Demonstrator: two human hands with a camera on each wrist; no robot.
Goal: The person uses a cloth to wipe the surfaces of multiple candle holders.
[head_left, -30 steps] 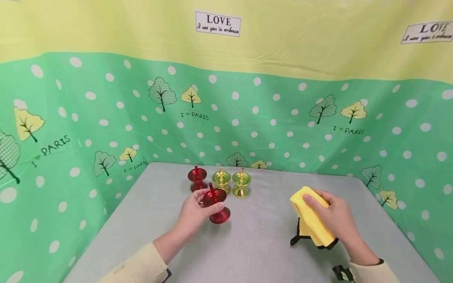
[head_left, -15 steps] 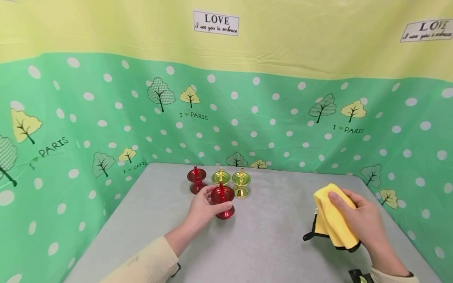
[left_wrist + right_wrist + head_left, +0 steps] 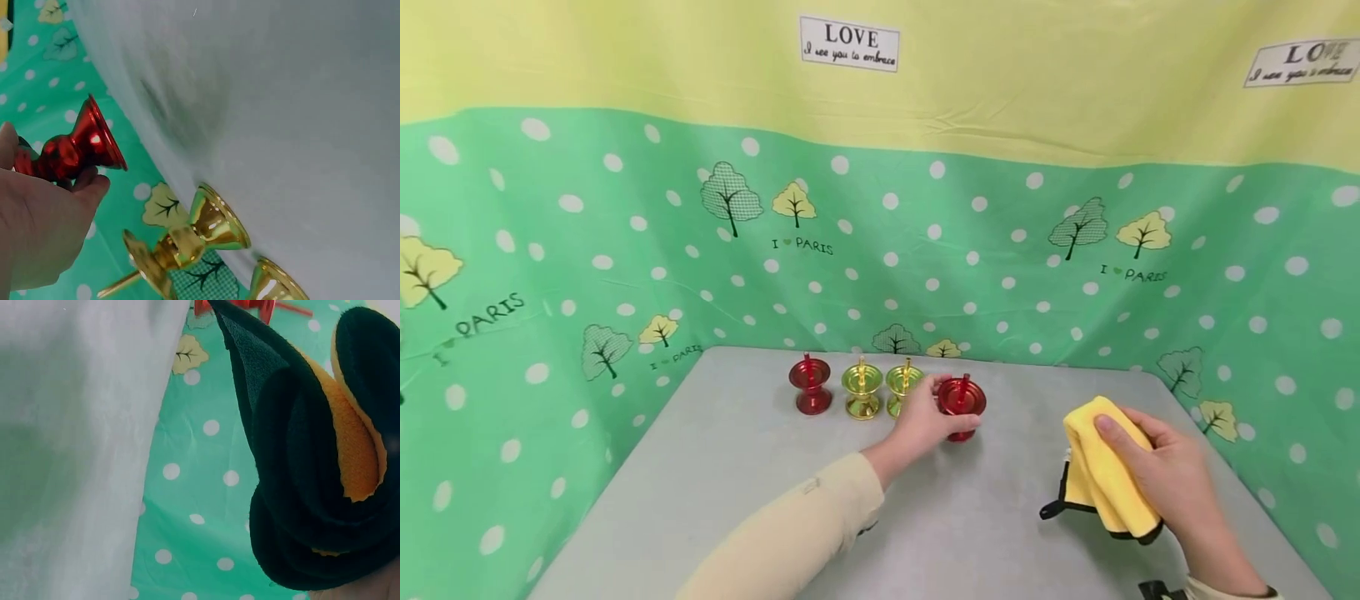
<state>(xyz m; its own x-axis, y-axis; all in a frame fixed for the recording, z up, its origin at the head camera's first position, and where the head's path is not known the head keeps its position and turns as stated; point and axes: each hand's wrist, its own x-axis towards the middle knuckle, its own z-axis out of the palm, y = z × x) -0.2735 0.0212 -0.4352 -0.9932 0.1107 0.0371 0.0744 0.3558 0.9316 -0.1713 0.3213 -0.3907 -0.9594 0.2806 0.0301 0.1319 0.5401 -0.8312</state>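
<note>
Red holder (image 3: 964, 398): and across it is carried, from the front left of the right gold holder (image 3: 901, 382) to just right of it, apparently held clear of the counter (image 3: 1000, 533).
Left hand (image 3: 919, 423): the red holder is gripped near upright, thumb and fingers closed to its width.
Far red holder (image 3: 811, 387), left gold holder (image 3: 862, 393): both are seen standing left of the landmark, the right gold holder.
Yellow cloth (image 3: 1108, 475): hardly moved; it is clutched in folds, well right of the landmark, by the right hand (image 3: 1180, 467).
Row: the carry is judged well along, release not yet made.
</note>
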